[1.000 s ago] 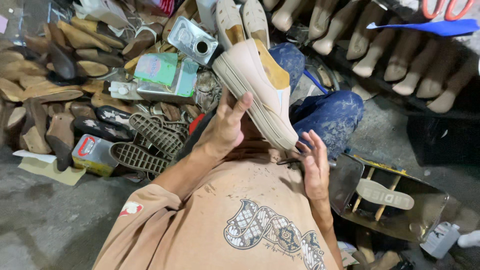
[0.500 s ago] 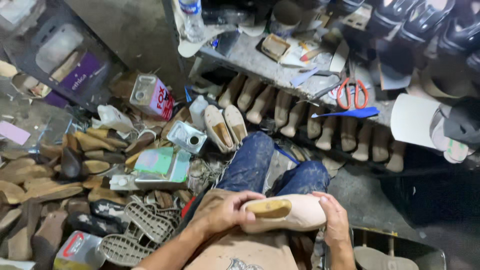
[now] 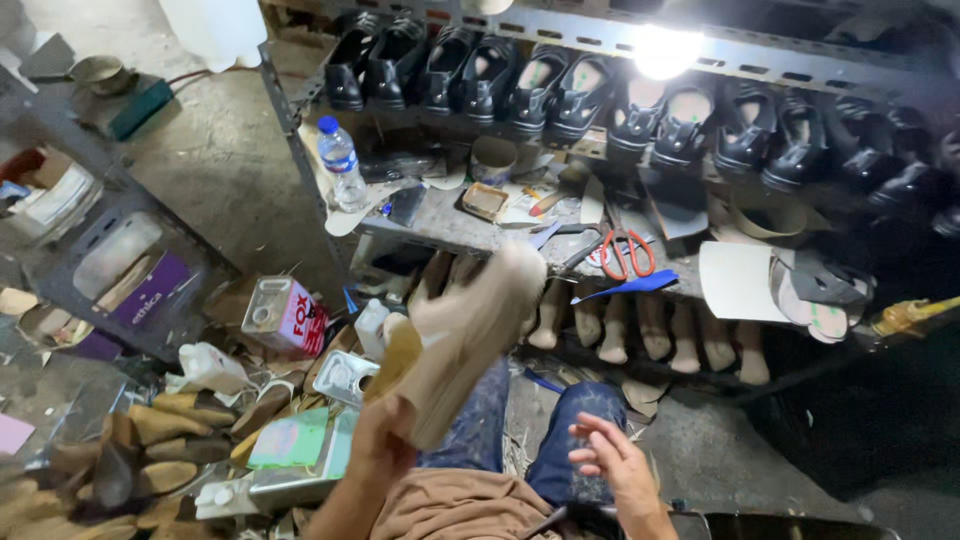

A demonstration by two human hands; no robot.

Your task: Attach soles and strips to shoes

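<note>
Beige shoe (image 3: 470, 340) in left hand (image 3: 385, 435); right hand (image 3: 610, 465) empty.

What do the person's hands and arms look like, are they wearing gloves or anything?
No gloves. Both the left hand and the right hand are bare, with no rings or watch that I can see. The forearms are bare too, with no long sleeves reaching them. Near the bottom edge you can see a tan shirt and blue jeans spotted with paint.

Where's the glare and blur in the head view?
Head view: a bright lamp blows out the upper shelf; the pale shoe raised in the left hand is motion-smeared; the right hand is open and slightly soft; the right side falls into deep shadow.
</note>
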